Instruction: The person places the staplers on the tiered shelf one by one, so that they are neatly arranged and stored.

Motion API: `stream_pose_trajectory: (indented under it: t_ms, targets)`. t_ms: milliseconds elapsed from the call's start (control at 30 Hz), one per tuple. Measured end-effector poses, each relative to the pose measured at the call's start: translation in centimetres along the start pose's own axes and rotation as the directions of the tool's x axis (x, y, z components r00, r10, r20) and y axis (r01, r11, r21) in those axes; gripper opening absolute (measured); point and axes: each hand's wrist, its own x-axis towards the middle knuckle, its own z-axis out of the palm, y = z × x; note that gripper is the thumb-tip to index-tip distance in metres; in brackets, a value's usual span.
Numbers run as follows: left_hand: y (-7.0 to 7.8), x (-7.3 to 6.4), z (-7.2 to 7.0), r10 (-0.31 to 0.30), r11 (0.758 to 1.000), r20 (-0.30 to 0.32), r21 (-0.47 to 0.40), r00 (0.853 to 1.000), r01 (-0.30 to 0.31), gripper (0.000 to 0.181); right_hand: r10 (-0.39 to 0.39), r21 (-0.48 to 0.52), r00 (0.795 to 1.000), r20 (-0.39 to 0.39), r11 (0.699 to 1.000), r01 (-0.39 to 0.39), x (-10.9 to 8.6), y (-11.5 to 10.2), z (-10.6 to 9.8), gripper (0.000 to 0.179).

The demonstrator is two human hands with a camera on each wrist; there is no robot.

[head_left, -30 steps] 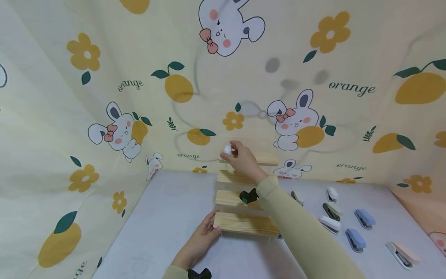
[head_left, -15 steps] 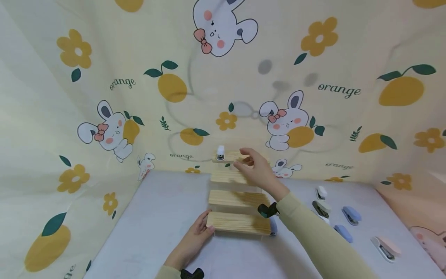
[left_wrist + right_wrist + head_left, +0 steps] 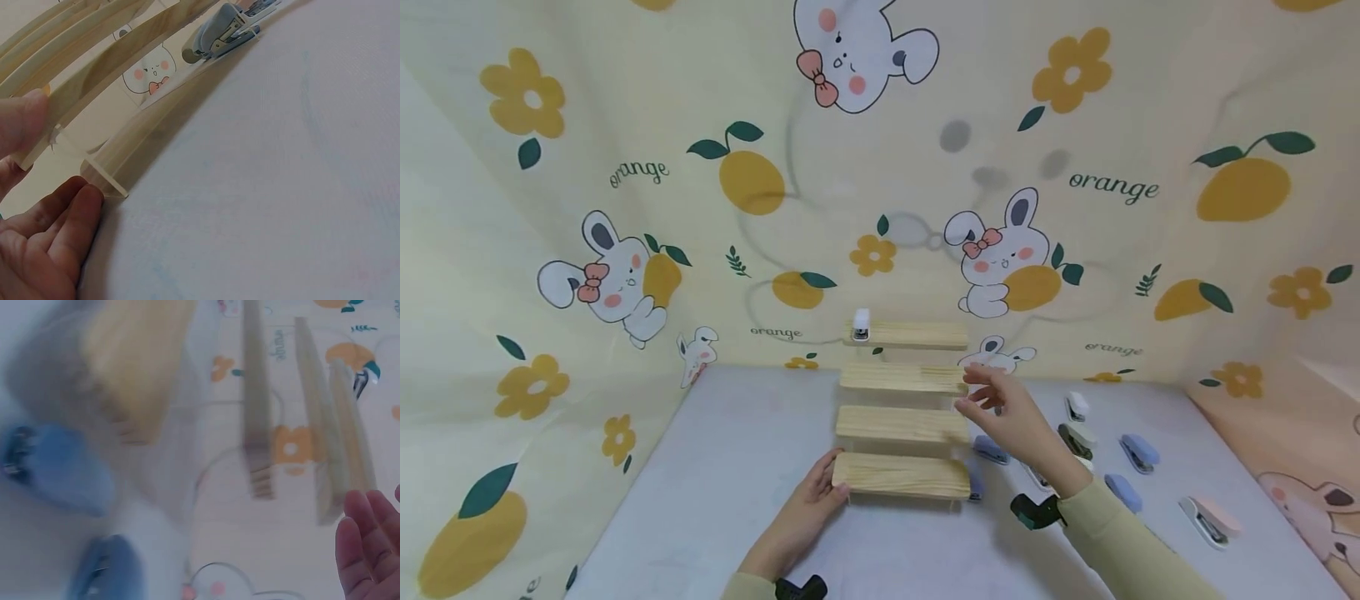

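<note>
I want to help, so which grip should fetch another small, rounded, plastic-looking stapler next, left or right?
Probably the right grip: it's empty and nearer a rounded blue stapler. The left grip is busy holding the left end of the pale wooden four-tier shelf.

Okay so a second ago the right hand (image 3: 1013, 417) was pinching a white stapler (image 3: 861, 325) at the left end of the top board (image 3: 917, 336). It let go, leaving that standing there, then moved down and right, well away. A blue stapler (image 3: 992, 450) the arm (image 3: 1127, 546) was blocking showed up too.
</note>
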Motion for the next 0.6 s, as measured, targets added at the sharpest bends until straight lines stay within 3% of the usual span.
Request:
stream_pose_trajectory:
  t_ms: [400, 600]
  targets:
    - [0.4, -0.1, 0.3, -0.018, 1.0, 0.005, -0.006, 1.0, 0.018, 0.076, 0.133, 0.001, 0.991, -0.01, 0.991, -0.133, -5.4, 4.2, 1.5, 0.053]
    - [0.3, -0.2, 0.4, -0.023, 1.0, -0.006, -0.02, 1.0, 0.023, 0.075, 0.194, 0.095, 0.978, 0.074, 0.975, -0.2, -6.7, 5.9, 2.2, 0.054]
